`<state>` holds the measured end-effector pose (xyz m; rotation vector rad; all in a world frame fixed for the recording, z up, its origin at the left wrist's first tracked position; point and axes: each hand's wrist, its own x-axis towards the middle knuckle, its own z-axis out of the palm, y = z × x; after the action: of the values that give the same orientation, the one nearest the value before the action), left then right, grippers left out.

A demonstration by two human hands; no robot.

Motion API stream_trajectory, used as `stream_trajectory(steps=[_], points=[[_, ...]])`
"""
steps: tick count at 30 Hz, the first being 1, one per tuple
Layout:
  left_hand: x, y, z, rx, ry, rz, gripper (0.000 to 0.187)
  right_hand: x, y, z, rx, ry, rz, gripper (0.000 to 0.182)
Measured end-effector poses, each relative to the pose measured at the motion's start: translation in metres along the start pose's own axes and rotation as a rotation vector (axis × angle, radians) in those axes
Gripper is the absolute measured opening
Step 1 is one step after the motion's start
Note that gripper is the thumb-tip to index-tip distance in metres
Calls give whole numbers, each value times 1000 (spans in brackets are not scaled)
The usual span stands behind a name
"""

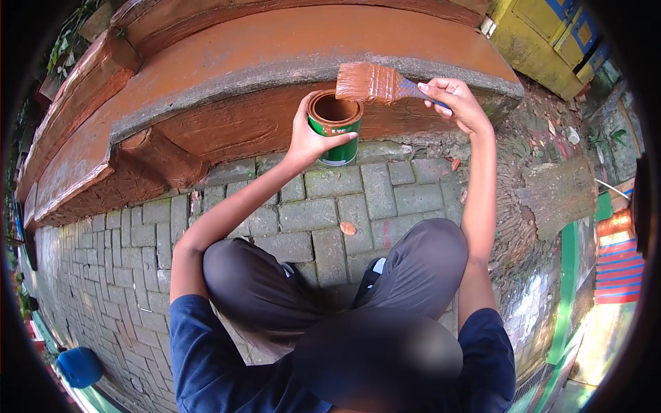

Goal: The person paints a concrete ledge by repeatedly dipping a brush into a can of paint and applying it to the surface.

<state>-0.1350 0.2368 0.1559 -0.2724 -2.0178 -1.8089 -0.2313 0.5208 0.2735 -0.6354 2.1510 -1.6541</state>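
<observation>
My left hand (313,138) is wrapped round a green paint can (339,148), which is upright and open at the top, with brown-orange paint on its rim and inside. My right hand (454,103) grips the blue handle of a wide paintbrush (375,82). The brush is held roughly level, its bristles pointing left, coated in wet brown-orange paint, just above and beside the can's rim. Behind them runs a low ledge (275,38) with an orange-brown top, a bare grey edge (227,91) and an orange-brown front face (241,120).
My bent knees are below the can, over grey paving bricks (310,210) with a dry leaf (348,228). Tree roots (502,199) spread at the right. A yellow cabinet (530,41) stands at the upper right, a blue container (80,367) at the lower left.
</observation>
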Motion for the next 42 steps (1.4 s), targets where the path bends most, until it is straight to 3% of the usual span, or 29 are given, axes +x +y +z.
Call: stream_trajectory(steps=[19,25,30,35,42], points=[[6,-23,2,-7,45,-3,88,-2,37,6,48,-27,23,28],[8,-48,32,68,-40,85,94,-66,84,-16,156,234,43,21],[-7,-52,49,-22,-122,-28,96,-117,159,-78,216,422,84,18],[-16,-35,38,39,-188,-49,100,-138,202,-156,168,651,90,17],[-39,-38,-8,281,-121,-38,116,-132,232,-248,-16,1182,43,25]])
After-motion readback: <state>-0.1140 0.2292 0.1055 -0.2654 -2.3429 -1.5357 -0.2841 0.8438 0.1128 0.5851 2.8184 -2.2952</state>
